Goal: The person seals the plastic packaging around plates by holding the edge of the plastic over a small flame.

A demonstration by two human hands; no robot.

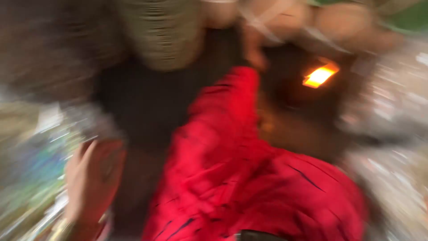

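Fingers (pixel 96 172) beside blurred red cloth (pixel 249 178)

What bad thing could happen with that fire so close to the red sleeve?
The picture is very blurred, so this is a guess. The red sleeve reaches toward the orange flame and might scorch. The right hand beyond it looks near that flame and could be burned.

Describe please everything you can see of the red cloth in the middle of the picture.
The red cloth looks like soft fabric, bright red with thin dark streaks. It lies crumpled in folds, widest at the lower right and narrowing upward toward the centre top. Strong blur hides its finer details. The left hand is beside it at lower left; contact cannot be told.
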